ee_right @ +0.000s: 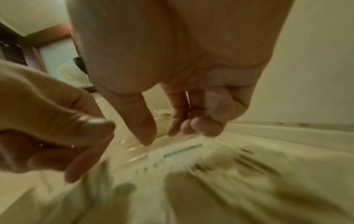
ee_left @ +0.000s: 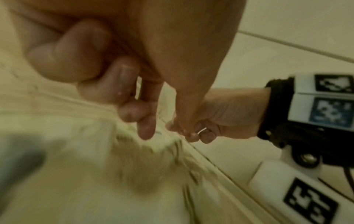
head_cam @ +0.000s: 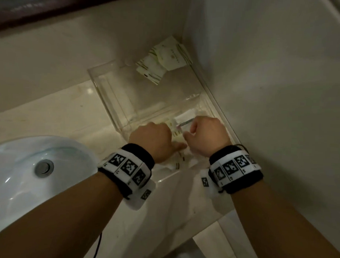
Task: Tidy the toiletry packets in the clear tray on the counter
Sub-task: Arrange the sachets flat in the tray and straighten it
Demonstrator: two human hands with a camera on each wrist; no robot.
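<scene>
We record a clear tray (head_cam: 101, 82) standing on the pale worktop (head_cam: 50, 113), pushed into the wall corner, with the white sink basin (head_cam: 19, 171) just beside its near left end. Both hands are lowered into the near end of the tray, over a loose heap of toiletry packets (head_cam: 177, 132). The left hand (head_cam: 155, 140) has its fingers (ee_left: 122, 78) curled toward the palm above the packets; whether it grips one we cannot tell, since the wrist view is blurred. The right hand (head_cam: 205, 136) hangs with thumb and fingers (ee_right: 173, 119) loosely bent, tips just above a white packet (ee_right: 172, 156), holding nothing visible. A second cluster of green-striped packets (head_cam: 163, 61) lies at the far end of the tray, against the wall.
</scene>
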